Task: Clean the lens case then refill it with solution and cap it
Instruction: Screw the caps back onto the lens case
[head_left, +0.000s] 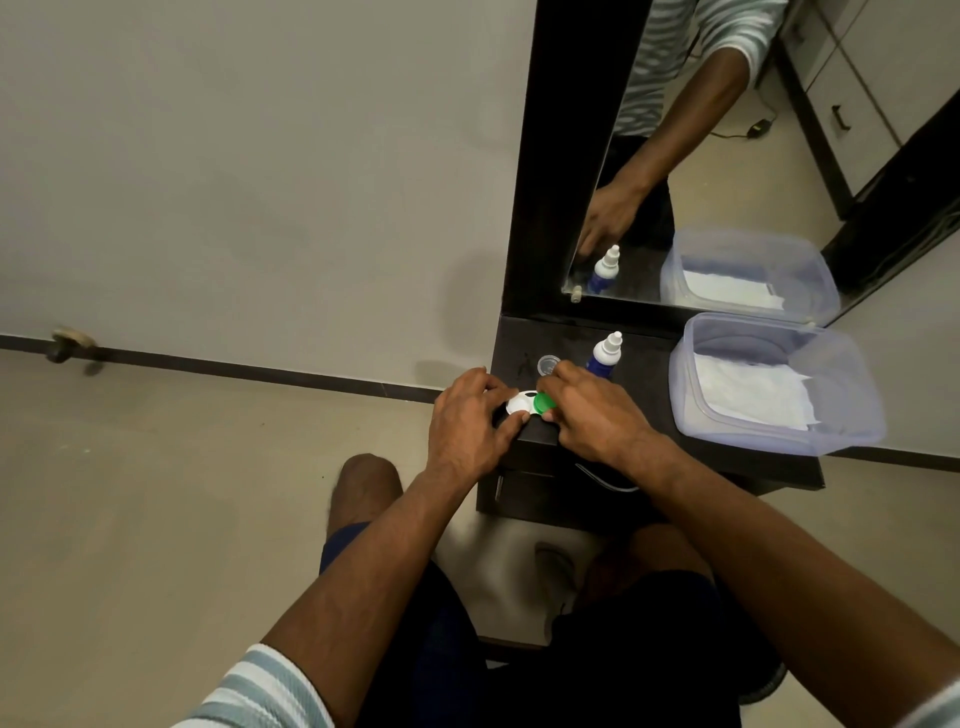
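Note:
A white lens case lies near the front left corner of the dark shelf. My left hand pinches its left side and holds it down. My right hand grips the green cap on the case's right well. A small clear bottle cap rests just behind my right fingers. The solution bottle, blue with a white nozzle, stands upright and uncapped behind my right hand.
A clear plastic tub holding white tissue sits on the shelf's right side. A dark-framed mirror rises behind the shelf and reflects the bottle, tub and an arm. A drawer with a handle is below the shelf front.

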